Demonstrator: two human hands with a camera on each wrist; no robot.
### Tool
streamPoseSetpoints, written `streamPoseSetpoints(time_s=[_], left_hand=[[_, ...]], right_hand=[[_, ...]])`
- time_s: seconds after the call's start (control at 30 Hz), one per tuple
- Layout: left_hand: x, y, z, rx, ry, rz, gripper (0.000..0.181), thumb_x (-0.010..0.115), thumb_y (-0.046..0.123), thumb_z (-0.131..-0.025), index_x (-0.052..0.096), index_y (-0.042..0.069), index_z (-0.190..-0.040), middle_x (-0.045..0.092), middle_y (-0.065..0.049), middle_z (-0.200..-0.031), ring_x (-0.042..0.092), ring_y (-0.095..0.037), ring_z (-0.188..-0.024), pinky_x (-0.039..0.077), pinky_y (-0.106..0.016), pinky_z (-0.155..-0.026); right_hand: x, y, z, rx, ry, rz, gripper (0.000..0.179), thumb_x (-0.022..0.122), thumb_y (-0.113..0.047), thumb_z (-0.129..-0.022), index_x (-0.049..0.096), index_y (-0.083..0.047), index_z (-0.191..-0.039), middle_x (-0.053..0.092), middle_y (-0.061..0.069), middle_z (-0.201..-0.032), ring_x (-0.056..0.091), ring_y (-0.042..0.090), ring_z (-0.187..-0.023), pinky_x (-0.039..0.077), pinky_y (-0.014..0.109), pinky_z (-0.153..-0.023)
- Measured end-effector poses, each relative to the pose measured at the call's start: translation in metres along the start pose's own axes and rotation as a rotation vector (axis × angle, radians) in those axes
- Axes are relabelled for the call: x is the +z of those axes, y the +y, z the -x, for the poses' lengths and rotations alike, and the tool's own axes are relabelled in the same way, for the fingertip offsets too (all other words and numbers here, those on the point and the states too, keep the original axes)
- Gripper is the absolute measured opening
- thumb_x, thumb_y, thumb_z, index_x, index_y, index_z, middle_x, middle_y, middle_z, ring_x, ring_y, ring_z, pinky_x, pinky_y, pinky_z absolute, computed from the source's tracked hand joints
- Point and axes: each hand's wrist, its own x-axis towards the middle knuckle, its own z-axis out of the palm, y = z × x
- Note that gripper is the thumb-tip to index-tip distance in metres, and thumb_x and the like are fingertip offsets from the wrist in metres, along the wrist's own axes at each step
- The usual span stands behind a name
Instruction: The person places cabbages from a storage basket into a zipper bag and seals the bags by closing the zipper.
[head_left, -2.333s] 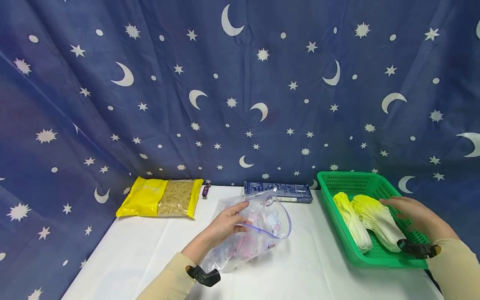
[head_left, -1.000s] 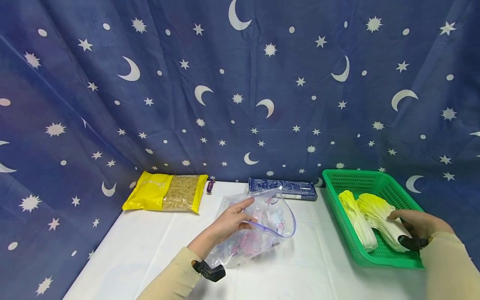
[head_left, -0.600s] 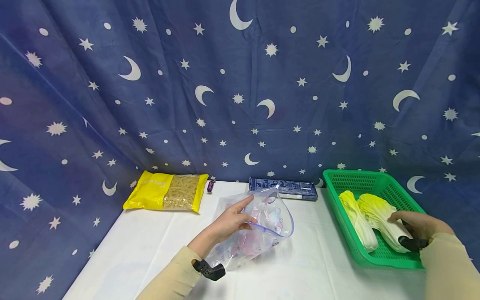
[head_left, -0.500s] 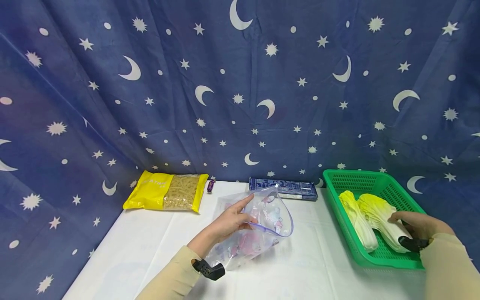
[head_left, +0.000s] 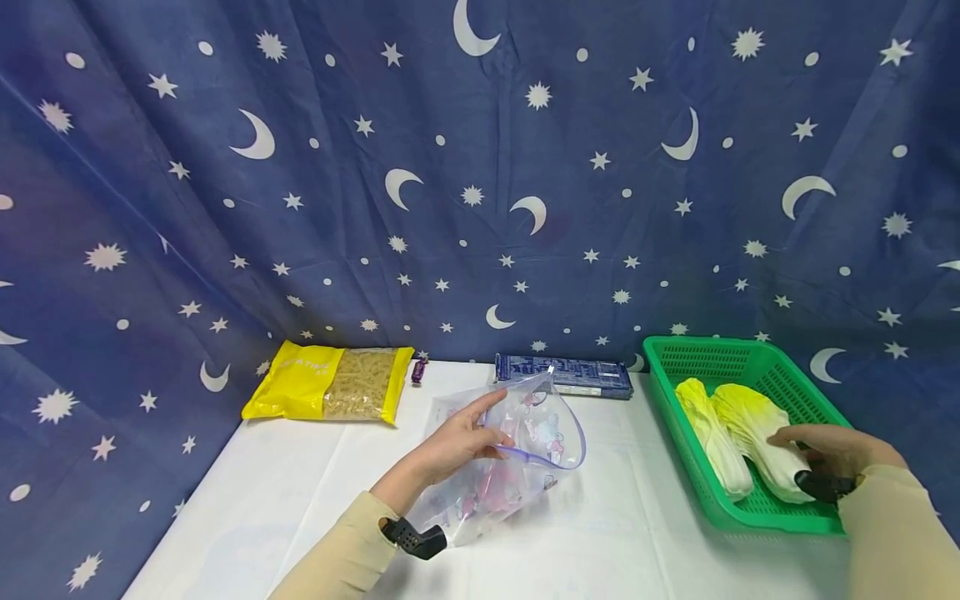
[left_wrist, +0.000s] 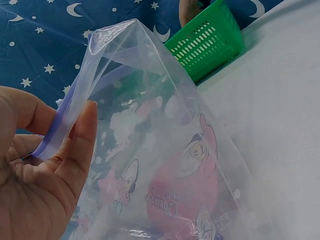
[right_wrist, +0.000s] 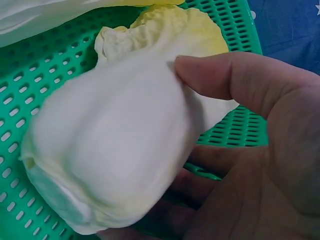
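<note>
At the middle of the table in the head view, my left hand (head_left: pixel 457 446) pinches the purple zip edge of a clear plastic zip bag (head_left: pixel 498 492) with pink cartoon prints. The bag's mouth gapes toward the right. In the left wrist view the zip strip (left_wrist: pixel 62 115) runs between the thumb and fingers. My right hand (head_left: pixel 843 450) is inside the green basket, gripping a napa cabbage (right_wrist: pixel 115 135): thumb on top, other fingers curled under its side. That cabbage has a white stem and yellow leaf tips. A second, narrower napa cabbage (head_left: pixel 716 442) lies left of it.
The green plastic basket (head_left: pixel 686 475) stands at the table's right. A yellow pasta bag (head_left: pixel 300 383) lies at the back left, with a small purple wrapped candy (head_left: pixel 418 372) beside it. A flat dark blue package (head_left: pixel 592 375) lies behind the zip bag, near the starry curtain (head_left: pixel 450 167).
My right hand, earlier held over the basket with fingers apart, has come down and taken hold of the right-hand napa cabbage. My left hand keeps its pinch on the bag.
</note>
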Motion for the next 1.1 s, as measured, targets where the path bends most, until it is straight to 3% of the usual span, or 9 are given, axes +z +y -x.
streamPoseSetpoints(time_s=[0.23,0.33,0.4,0.47,0.57,0.63,0.67,0.87,1.1], left_hand=[[0.0004,0.0004,0.0003,-0.009,-0.018,0.020,0.080,0.062,0.005,-0.096,0.022,0.016,-0.165,0.052,-0.033,-0.134,0.066,-0.019,-0.093,0.057,-0.035,-0.093],[0.0006,0.0004,0.0003,-0.007,-0.017,0.024,0.079,0.062,0.004,-0.096,0.023,0.016,-0.164,0.054,-0.031,-0.130,0.066,-0.019,-0.093,0.057,-0.035,-0.093],[0.0006,0.0002,0.0001,-0.007,-0.017,0.021,0.079,0.062,0.004,-0.096,0.023,0.016,-0.164,0.058,-0.029,-0.126,0.066,-0.019,-0.093,0.057,-0.035,-0.093],[0.0005,0.0001,-0.0003,-0.007,-0.017,0.016,0.079,0.061,0.004,-0.096,0.023,0.016,-0.164,0.059,-0.027,-0.124,0.066,-0.019,-0.093,0.057,-0.035,-0.093],[0.0003,-0.0002,-0.0010,-0.004,-0.017,0.012,0.078,0.060,0.004,-0.097,0.024,0.017,-0.164,0.059,-0.028,-0.124,0.066,-0.020,-0.094,0.057,-0.035,-0.094],[0.0003,-0.0004,-0.0013,-0.004,-0.015,0.009,0.077,0.060,0.003,-0.097,0.024,0.016,-0.164,0.058,-0.028,-0.125,0.066,-0.020,-0.095,0.057,-0.035,-0.094],[0.0004,-0.0005,-0.0013,-0.005,-0.013,0.007,0.077,0.060,0.003,-0.097,0.024,0.016,-0.164,0.059,-0.028,-0.124,0.066,-0.020,-0.095,0.057,-0.035,-0.094],[0.0009,-0.0005,-0.0013,-0.008,-0.012,0.003,0.078,0.059,0.003,-0.097,0.023,0.016,-0.164,0.061,-0.026,-0.121,0.066,-0.020,-0.096,0.057,-0.035,-0.093],[0.0006,-0.0003,-0.0009,-0.019,-0.017,0.001,0.078,0.060,0.004,-0.097,0.023,0.017,-0.165,0.061,-0.025,-0.124,0.067,-0.021,-0.097,0.057,-0.035,-0.093]], right_hand=[[0.0043,0.0004,0.0035,0.009,0.006,-0.009,0.109,0.060,-0.052,-0.097,0.001,0.026,-0.145,0.032,0.048,-0.134,0.037,0.058,-0.124,0.042,0.065,-0.101],[0.0060,0.0008,0.0027,-0.007,0.019,-0.010,0.094,0.061,-0.051,-0.097,0.019,0.021,-0.140,0.042,0.037,-0.117,0.043,0.050,-0.114,0.047,0.054,-0.093],[0.0069,0.0014,0.0018,-0.002,0.036,-0.016,0.078,0.062,-0.051,-0.096,0.034,0.014,-0.126,0.044,0.025,-0.107,0.045,0.042,-0.107,0.046,0.048,-0.085],[0.0070,0.0024,0.0010,-0.010,0.028,-0.011,0.078,0.062,-0.052,-0.097,0.034,0.015,-0.128,0.042,0.028,-0.109,0.044,0.044,-0.108,0.046,0.051,-0.087],[0.0061,0.0032,0.0006,0.001,0.000,-0.011,0.099,0.059,-0.054,-0.097,0.017,0.020,-0.147,0.029,0.047,-0.131,0.033,0.061,-0.123,0.042,0.066,-0.100],[0.0055,0.0033,0.0008,0.004,-0.023,-0.008,0.115,0.057,-0.055,-0.097,-0.011,0.023,-0.148,0.009,0.053,-0.142,0.017,0.067,-0.132,0.032,0.074,-0.105],[0.0055,0.0035,0.0011,0.012,-0.025,-0.011,0.117,0.057,-0.056,-0.097,-0.013,0.023,-0.147,0.007,0.054,-0.143,0.015,0.067,-0.134,0.031,0.075,-0.106],[0.0079,0.0049,0.0027,0.037,-0.003,-0.010,0.120,0.058,-0.058,-0.096,-0.011,0.026,-0.145,0.012,0.053,-0.144,0.017,0.067,-0.134,0.031,0.074,-0.107],[0.0055,0.0062,0.0038,-0.005,-0.015,-0.033,0.118,0.058,-0.051,-0.098,-0.019,0.027,-0.142,-0.004,0.056,-0.146,0.006,0.069,-0.137,0.021,0.071,-0.114]])
